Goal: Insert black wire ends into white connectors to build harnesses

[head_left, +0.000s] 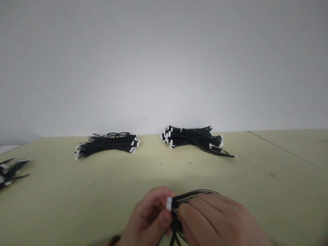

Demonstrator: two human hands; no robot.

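Pinching a white connector [169, 203] at the end of a black wire bundle [194, 195], the left hand [147, 215] closes around it near the bottom of the view. The right hand [215, 218] curls over the wires just beside it. Farther along the pale green surface [256, 171], a left heap of black wires [107, 145] and a right heap of black wires [191, 138] lie apart, white-tipped, with black-framed glasses [118, 135] touching the left heap's far side. Another wire bunch [10, 172] sits at the left edge.
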